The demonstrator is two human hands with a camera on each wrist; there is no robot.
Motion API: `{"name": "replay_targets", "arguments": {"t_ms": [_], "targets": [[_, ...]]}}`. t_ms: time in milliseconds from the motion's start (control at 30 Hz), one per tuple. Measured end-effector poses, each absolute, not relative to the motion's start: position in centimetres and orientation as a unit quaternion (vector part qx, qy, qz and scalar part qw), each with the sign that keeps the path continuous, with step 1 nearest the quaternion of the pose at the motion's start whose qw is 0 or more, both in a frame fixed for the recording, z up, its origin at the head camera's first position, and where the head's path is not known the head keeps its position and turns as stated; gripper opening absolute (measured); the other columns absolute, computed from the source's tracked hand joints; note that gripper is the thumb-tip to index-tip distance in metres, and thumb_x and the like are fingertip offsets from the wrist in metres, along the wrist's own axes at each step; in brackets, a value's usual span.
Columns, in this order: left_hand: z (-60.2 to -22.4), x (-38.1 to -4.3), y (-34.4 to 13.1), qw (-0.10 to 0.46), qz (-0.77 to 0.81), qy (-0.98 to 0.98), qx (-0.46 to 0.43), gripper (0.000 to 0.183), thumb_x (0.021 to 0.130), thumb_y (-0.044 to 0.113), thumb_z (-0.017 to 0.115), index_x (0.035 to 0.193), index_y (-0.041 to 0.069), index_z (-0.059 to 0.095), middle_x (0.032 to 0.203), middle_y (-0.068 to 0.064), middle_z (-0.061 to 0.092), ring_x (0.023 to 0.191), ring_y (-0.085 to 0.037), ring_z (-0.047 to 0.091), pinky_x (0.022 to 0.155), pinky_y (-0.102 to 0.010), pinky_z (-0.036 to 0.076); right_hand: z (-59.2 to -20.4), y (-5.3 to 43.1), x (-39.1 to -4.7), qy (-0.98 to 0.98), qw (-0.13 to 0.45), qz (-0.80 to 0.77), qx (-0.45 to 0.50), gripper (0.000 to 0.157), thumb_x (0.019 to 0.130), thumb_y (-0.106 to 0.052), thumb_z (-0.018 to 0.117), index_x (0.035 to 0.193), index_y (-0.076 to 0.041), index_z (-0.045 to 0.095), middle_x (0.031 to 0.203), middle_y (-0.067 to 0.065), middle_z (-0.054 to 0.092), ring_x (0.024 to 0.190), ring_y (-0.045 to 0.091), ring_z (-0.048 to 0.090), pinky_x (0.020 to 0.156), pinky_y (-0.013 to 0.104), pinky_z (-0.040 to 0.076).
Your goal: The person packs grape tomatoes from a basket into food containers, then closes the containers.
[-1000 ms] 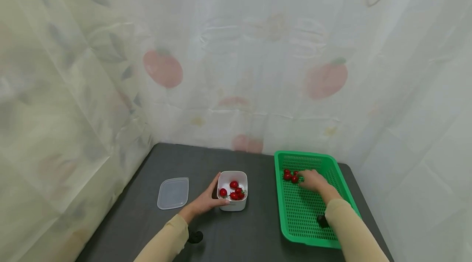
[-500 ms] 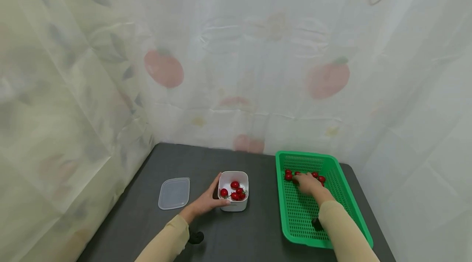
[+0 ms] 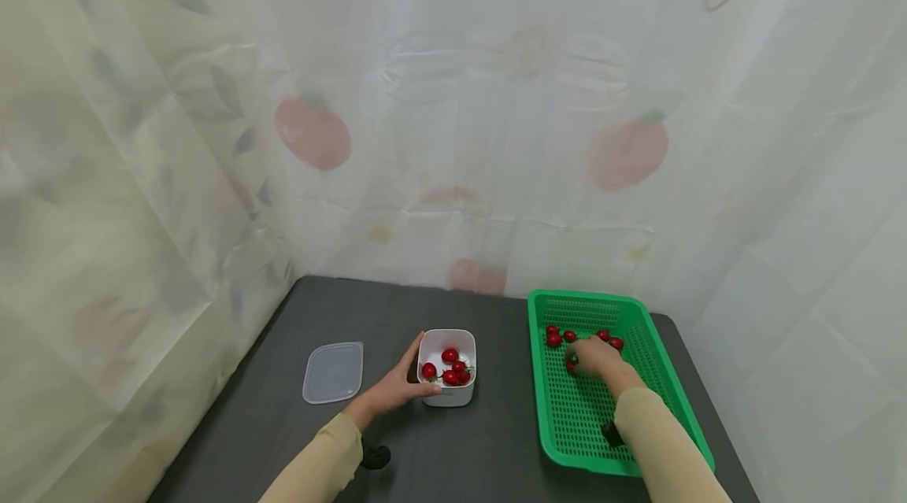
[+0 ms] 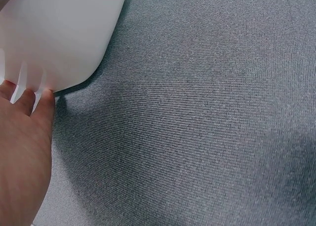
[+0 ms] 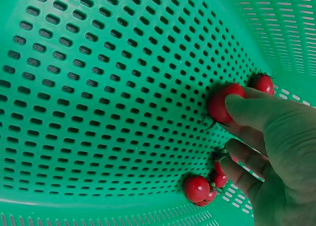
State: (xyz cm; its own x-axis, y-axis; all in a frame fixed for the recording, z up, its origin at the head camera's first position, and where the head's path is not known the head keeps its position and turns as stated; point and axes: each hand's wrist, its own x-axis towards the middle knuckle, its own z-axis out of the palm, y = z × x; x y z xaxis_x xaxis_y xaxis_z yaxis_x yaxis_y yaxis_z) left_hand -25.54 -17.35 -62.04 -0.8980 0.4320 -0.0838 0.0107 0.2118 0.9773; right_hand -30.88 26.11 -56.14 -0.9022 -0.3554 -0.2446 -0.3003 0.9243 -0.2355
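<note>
My left hand [image 3: 391, 390] grips a small white square container [image 3: 446, 397], thumb on its near side and fingers along its left. Several red cherry tomatoes [image 3: 449, 355] with green stems lie inside. Only the container's smooth outer wall [image 4: 59, 33] shows in the left wrist view. Over at the right, my right hand [image 3: 601, 360] is down inside a green perforated basket [image 3: 539, 385]. Its thumb and index finger pinch one cherry tomato [image 5: 224, 102] close over the basket floor. More cherry tomatoes [image 5: 197, 188] lie around the hand, some partly hidden behind the fingers.
A translucent square lid [image 3: 333, 371] lies on the dark table [image 3: 489, 440], left of the container. Behind the table hangs a pale printed curtain [image 3: 453, 133]. The basket's raised rim stands around the right hand.
The right hand has moved left among the tomatoes, then slightly toward me with a tomato pinched. Tomatoes on the basket's right have come into view. The left hand stays on the container.
</note>
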Motion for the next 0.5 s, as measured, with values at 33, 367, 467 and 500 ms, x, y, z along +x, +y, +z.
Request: {"name": "replay_targets", "arguments": {"t_ms": [33, 367, 467, 500], "targets": [[-62.03, -25.53, -17.36, 0.173, 0.611, 0.758, 0.146, 0.113, 0.090, 0.024, 0.080, 0.165, 0.019, -0.005, 0.169, -0.016, 0.009, 0.149, -0.041, 0.018, 0.116, -0.058, 0.029, -56.06, 26.10, -30.83, 0.969, 0.147, -0.098, -0.171, 0.017, 0.094, -0.005, 0.071, 0.108, -0.013, 0.076, 0.108, 0.008, 0.070, 0.113, 0.042, 0.059, 0.080, 0.052, 0.054], [-62.05, -25.70, -17.46, 0.173, 0.613, 0.755, 0.152, 0.112, 0.091, 0.023, 0.079, 0.165, 0.022, -0.005, 0.169, -0.016, 0.006, 0.149, -0.040, 0.018, 0.116, -0.057, 0.030, -55.69, 26.09, -30.35, 0.963, 0.174, -0.130, -0.157, 0.019, 0.094, -0.008, 0.073, 0.113, -0.009, 0.076, 0.110, 0.008, 0.071, 0.101, 0.034, 0.066, 0.080, 0.050, 0.055], [-62.07, -25.72, -17.51, 0.173, 0.610, 0.758, 0.152, 0.113, 0.091, 0.024, 0.079, 0.165, 0.020, -0.005, 0.169, -0.015, 0.007, 0.150, -0.040, 0.018, 0.116, -0.057, 0.029, -55.47, 26.23, -30.08, 0.962, 0.174, -0.137, -0.162, 0.021, 0.094, -0.007, 0.073, 0.115, -0.008, 0.075, 0.112, 0.010, 0.071, 0.102, 0.034, 0.066, 0.081, 0.051, 0.055], [-62.06, -25.73, -17.52, 0.173, 0.609, 0.759, 0.152, 0.113, 0.090, 0.025, 0.079, 0.165, 0.020, -0.005, 0.169, -0.015, 0.007, 0.150, -0.040, 0.018, 0.116, -0.057, 0.029, -55.44, 26.32, -30.00, 0.961, 0.173, -0.140, -0.162, 0.022, 0.093, -0.006, 0.073, 0.115, -0.008, 0.075, 0.113, 0.010, 0.071, 0.103, 0.035, 0.066, 0.081, 0.052, 0.055]]}}
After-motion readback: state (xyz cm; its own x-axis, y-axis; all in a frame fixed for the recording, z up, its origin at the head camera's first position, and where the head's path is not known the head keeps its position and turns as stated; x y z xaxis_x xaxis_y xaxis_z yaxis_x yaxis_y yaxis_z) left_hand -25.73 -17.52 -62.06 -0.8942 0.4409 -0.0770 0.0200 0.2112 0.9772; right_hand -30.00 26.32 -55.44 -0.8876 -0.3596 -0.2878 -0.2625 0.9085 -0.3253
